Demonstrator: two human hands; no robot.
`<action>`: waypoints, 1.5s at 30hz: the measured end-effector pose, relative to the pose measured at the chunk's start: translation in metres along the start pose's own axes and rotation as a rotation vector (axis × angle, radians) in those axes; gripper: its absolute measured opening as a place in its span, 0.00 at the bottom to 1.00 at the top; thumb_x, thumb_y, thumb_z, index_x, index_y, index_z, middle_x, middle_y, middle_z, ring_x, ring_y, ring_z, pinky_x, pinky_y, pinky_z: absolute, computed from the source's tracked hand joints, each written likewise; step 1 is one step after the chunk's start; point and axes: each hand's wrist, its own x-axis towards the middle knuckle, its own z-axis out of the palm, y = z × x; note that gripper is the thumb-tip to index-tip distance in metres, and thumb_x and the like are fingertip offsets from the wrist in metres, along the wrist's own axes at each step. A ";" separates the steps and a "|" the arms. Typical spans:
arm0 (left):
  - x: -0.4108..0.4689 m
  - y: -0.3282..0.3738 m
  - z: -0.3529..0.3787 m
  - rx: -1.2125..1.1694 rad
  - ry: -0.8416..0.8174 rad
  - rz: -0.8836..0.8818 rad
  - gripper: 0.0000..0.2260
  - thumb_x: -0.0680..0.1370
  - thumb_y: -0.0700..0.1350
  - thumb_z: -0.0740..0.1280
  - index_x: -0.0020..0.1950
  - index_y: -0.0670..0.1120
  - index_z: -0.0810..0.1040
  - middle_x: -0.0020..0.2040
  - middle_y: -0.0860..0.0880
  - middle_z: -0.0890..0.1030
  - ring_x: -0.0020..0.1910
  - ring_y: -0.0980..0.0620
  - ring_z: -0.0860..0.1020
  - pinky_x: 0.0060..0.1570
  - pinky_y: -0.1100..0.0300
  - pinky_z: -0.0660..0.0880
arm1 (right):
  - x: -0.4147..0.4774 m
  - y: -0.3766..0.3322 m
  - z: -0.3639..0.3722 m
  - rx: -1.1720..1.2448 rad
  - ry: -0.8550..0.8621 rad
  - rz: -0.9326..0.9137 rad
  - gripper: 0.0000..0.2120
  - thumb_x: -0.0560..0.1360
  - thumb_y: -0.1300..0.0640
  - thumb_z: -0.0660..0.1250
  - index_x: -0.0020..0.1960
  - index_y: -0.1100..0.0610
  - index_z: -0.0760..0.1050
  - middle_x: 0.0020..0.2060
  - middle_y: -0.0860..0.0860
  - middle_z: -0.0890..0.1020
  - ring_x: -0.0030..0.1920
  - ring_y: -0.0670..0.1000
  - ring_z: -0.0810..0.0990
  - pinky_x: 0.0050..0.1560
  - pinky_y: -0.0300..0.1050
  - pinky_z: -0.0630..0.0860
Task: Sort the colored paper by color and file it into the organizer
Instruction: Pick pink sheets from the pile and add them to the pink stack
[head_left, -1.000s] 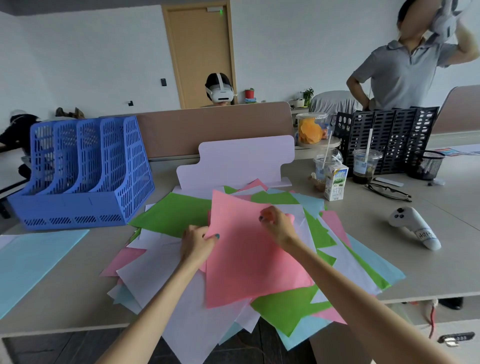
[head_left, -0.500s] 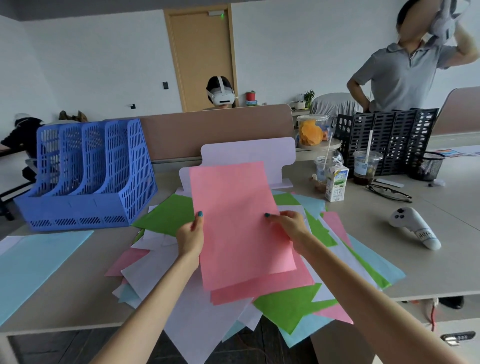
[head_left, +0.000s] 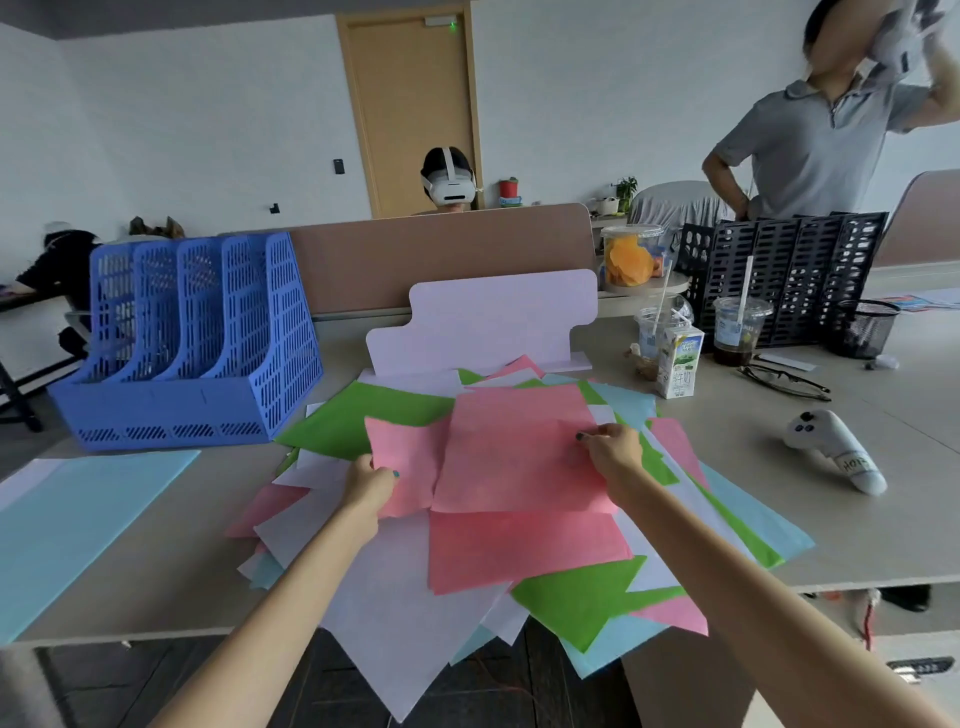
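A messy pile of coloured paper (head_left: 395, 587) in pink, green, white and light blue covers the middle of the desk and hangs over its front edge. My left hand (head_left: 371, 486) grips the lower left corner of a pink sheet (head_left: 402, 457). My right hand (head_left: 610, 449) pinches the right edge of a second pink sheet (head_left: 519, 452) that lies on top of the pile, overlapping the first. A third pink sheet (head_left: 519, 551) lies just below them. The blue four-slot organizer (head_left: 192, 343) stands at the back left with its visible slots empty.
A light blue stack (head_left: 78, 525) lies on the desk at far left. A white cardboard stand (head_left: 493, 317) sits behind the pile. Right of it are drink cups, a milk carton (head_left: 679, 364), glasses, a white controller (head_left: 831, 449) and a black organizer (head_left: 779, 270). People are behind the divider.
The pink sheet that both hands held up half a second ago has come down onto the pile. My left hand now grips another pink sheet further left; my right stays on the first sheet's edge.
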 end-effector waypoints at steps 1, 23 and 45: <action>0.000 0.003 -0.002 0.038 -0.028 0.074 0.12 0.77 0.31 0.60 0.59 0.40 0.73 0.56 0.43 0.77 0.51 0.48 0.73 0.48 0.59 0.67 | 0.001 0.001 -0.002 0.035 -0.006 0.019 0.03 0.72 0.63 0.70 0.41 0.58 0.76 0.35 0.55 0.76 0.40 0.54 0.74 0.38 0.43 0.68; 0.016 -0.013 -0.032 -0.005 -0.097 -0.015 0.07 0.75 0.43 0.71 0.52 0.46 0.77 0.48 0.48 0.75 0.48 0.49 0.71 0.38 0.61 0.68 | -0.005 -0.018 -0.022 -0.116 -0.390 -0.094 0.07 0.74 0.67 0.67 0.40 0.57 0.77 0.31 0.51 0.74 0.28 0.45 0.71 0.24 0.33 0.66; 0.056 -0.003 -0.046 0.253 -0.308 0.015 0.33 0.80 0.63 0.44 0.67 0.41 0.73 0.69 0.43 0.71 0.67 0.48 0.71 0.67 0.50 0.63 | 0.034 -0.012 0.029 -0.443 -0.539 -0.399 0.18 0.69 0.78 0.64 0.53 0.62 0.79 0.39 0.52 0.80 0.36 0.43 0.77 0.35 0.26 0.72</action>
